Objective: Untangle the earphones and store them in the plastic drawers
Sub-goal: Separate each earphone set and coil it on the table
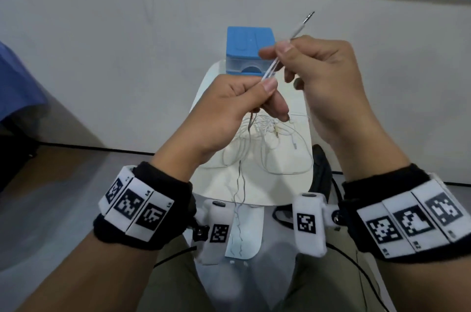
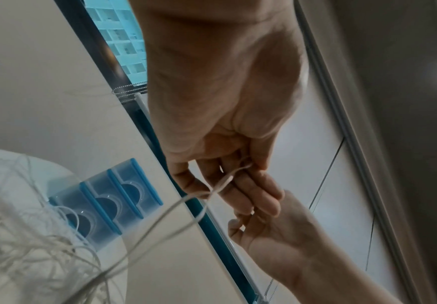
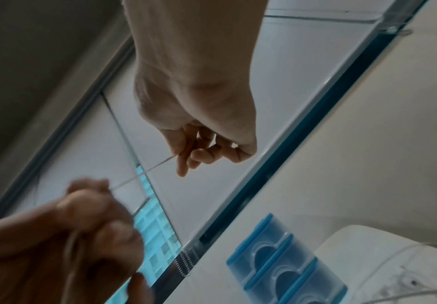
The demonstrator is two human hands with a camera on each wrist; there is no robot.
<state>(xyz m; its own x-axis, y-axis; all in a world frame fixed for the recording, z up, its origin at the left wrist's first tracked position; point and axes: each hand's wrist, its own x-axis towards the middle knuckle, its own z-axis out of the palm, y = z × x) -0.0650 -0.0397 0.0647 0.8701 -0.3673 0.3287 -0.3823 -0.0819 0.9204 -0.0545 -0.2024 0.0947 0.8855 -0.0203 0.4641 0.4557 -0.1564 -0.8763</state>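
Nearest the head camera, black wristbands with white marker tiles (image 1: 137, 206) on both forearms, and beyond them, raised above the white tabletop (image 1: 254, 191), two hands working one strand. Left hand (image 1: 229, 107) curled, thumb pressed against the index finger, pinching a white earphone cable (image 1: 270, 66); from that pinch, thin wire trailing down toward the near edge of the tabletop and off it. Right hand (image 1: 318, 69) higher and further out over the tabletop, thumb and forefinger pinching the same cable just below the metal jack plug (image 1: 309, 15), which sticks up past the fingertips; remaining fingers loosely curled, holding nothing visible. Between the two pinches, the cable drawn straight. On the tabletop beneath the hands, the tangle of earphones (image 1: 267, 133), white loops crossing each other, still knotted. At the far end of the tabletop, against the wall, the plastic drawers (image 1: 251, 52), blue top with clear fronts; in the wrist views three drawers (image 3: 287, 261), all seemingly closed, though blur makes this hard to confirm. Step in hand, by the look of it: freeing the plug end of one earphone from the heap, early in the task, nothing stored yet. Next move probably calls for keeping the plug end pinched, feeding it back through whichever loop traps it, and pulling gently to avoid tightening the knot.
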